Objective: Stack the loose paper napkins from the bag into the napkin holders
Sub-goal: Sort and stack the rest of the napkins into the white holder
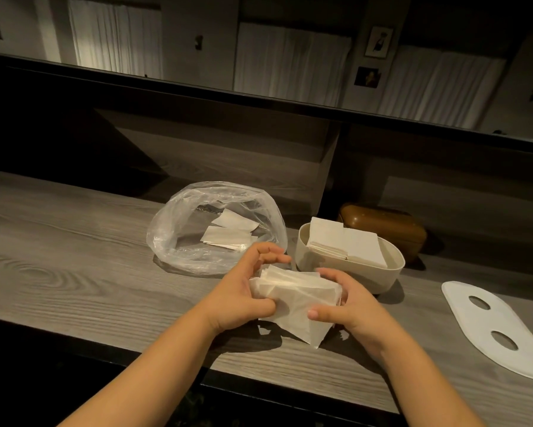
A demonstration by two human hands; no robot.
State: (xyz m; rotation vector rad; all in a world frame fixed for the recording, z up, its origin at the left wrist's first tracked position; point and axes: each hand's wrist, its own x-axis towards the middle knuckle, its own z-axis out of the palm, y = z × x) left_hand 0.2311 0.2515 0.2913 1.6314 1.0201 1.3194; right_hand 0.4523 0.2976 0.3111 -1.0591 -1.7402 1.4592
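A bundle of white paper napkins [296, 298] is held between both hands just above the wooden counter. My left hand [243, 291] grips its left side with the thumb underneath and the fingers curled over the top. My right hand [348, 306] holds its right side, thumb pressed on the front sheet. Behind them lies an open clear plastic bag [179, 229] with a few loose napkins [228, 234] inside. To the right stands a cream oval napkin holder [376, 272] with napkins [345, 241] stacked in it.
A white oval lid with two holes [502, 331] lies flat at the right on the grey wooden counter [74, 260]. A brown closed holder [385, 226] sits behind the cream one. A dark raised ledge runs along the back.
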